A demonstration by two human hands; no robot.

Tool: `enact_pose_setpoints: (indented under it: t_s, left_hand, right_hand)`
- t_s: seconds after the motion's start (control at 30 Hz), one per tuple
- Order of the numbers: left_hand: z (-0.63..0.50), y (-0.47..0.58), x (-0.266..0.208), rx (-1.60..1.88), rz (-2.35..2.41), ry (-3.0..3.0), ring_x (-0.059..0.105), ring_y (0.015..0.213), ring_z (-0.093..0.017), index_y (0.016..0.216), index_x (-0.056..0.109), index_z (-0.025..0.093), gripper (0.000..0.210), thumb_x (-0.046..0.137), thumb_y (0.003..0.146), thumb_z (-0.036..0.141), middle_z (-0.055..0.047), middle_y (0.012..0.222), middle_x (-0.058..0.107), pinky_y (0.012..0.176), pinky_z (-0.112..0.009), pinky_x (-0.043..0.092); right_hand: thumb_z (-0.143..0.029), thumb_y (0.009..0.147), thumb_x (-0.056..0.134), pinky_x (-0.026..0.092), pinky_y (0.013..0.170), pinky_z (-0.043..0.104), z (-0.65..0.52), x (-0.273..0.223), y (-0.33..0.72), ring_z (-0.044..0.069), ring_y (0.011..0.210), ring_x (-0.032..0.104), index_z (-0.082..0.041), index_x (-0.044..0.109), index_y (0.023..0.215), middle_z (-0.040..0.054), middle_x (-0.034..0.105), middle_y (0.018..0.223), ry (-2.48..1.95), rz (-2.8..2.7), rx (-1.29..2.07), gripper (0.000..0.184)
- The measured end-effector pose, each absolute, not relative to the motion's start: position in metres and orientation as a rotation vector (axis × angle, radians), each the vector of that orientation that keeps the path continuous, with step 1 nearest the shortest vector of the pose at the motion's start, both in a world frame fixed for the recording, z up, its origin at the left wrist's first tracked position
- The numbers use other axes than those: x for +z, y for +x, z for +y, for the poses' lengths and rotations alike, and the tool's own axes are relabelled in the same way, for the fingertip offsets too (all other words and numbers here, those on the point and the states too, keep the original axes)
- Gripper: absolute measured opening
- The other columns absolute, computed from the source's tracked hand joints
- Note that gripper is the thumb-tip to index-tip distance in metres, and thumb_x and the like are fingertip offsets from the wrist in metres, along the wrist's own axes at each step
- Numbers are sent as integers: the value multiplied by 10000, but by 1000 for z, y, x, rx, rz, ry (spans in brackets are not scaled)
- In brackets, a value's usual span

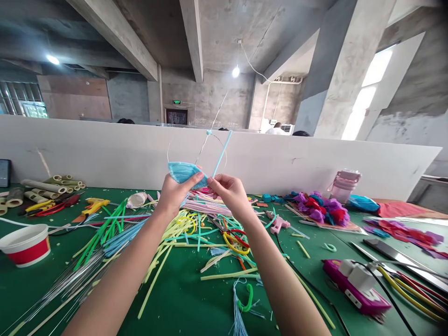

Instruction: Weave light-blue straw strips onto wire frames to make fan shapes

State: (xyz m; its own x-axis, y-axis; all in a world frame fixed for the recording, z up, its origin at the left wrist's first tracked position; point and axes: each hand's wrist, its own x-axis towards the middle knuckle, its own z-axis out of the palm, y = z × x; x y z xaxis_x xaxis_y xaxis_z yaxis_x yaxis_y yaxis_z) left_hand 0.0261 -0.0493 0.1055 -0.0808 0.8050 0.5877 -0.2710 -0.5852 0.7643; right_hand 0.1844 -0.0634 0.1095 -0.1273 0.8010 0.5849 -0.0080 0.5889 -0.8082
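Above the table, my left hand (177,190) is closed round the lower edge of a light-blue ribbed, fan-shaped piece (182,171). Thin wire loops rise from this piece, joined by a small blue knot (209,132) on a long straight wire. Close beside it, my right hand (229,190) pinches the lower end of a narrow light-blue strip (223,153), which slants up and to the right. The fingertips of both hands nearly meet at the piece's right corner. My fingers hide exactly how strip and piece join there.
Pink, yellow, green and blue strips (119,240) litter the green table (168,298). Scissors (236,240), a pink glue gun (279,223) and a yellow one (94,206) lie among them. A paper cup (26,245) stands left, a purple power strip (355,289) right. Behind runs a white partition (301,161).
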Motion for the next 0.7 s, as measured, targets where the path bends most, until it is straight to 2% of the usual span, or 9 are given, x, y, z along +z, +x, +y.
enact_pose_setpoints:
  t_s: [0.43, 0.6, 0.7]
  left_hand:
    - [-54, 26, 109, 1765, 687, 1527, 726, 789, -204, 903, 775, 165, 361, 865, 641, 397, -54, 860, 784, 768, -298, 590]
    - [-51, 24, 109, 1752, 608, 1394, 719, 745, -201, 894, 764, 155, 380, 874, 625, 399, -57, 837, 772, 647, -288, 600]
    - [-50, 23, 109, 1745, 596, 1324, 721, 754, -208, 909, 754, 152, 401, 878, 616, 397, -61, 857, 769, 593, -277, 596]
  right_hand:
    - [-464, 771, 718, 447, 543, 227, -59, 110, 194, 91, 538, 543, -157, 636, 677, 1, 630, 632, -689, -1547, 870, 332]
    - [-503, 783, 713, 477, 556, 232, -66, 116, 197, 93, 558, 551, -161, 680, 845, -2, 637, 686, -691, -1593, 831, 350]
    - [-499, 792, 705, 494, 553, 244, -68, 118, 199, 116, 589, 584, -159, 678, 876, 7, 643, 683, -747, -1633, 721, 351]
